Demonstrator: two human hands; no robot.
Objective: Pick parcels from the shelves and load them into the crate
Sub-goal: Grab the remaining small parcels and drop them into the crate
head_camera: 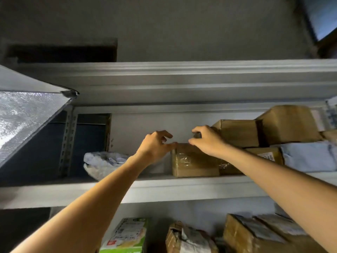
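Observation:
A small brown cardboard box [195, 165] wrapped in clear tape stands at the front of the upper shelf [182, 187]. Both my arms reach up to it. My left hand [156, 146] is at the box's top left corner, thumb touching the top edge, fingers loosely curled above it. My right hand [207, 140] lies over the box's top right, thumb on the top edge and fingers arched above; whether they grasp anything is unclear. The crate is out of view.
A crumpled white bag parcel [104, 164] lies left of the box. Larger cardboard boxes [238, 133] and a grey mailer [310, 156] are stacked to the right. The lower shelf holds a green-and-white carton [127, 236] and several taped parcels [255, 234]. A silver panel [27, 115] juts in at left.

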